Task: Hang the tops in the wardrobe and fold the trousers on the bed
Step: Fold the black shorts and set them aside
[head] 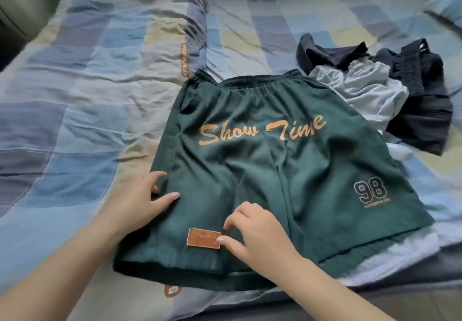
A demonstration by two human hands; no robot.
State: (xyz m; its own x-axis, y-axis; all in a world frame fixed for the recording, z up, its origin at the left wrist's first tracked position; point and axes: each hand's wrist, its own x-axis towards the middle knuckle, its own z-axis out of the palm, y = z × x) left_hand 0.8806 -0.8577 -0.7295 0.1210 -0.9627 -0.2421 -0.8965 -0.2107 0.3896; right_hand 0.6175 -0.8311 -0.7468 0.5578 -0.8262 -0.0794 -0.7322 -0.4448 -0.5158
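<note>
Fingers (172, 197) rest on flat green shorts (262, 160), orange lettering.

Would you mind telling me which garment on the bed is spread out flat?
The green shorts lettered "Show Time" lie flat; the dark garment and pale one are crumpled in a heap.

Green shorts (270, 160) marked 98 lie flat mid-frame on the bed (87, 95); left hand (142, 200) and right hand (257, 233) rest on them.

Checked bed (100, 90) – green shorts (262, 170) flat, crumpled clothes pile (375, 88)
</note>
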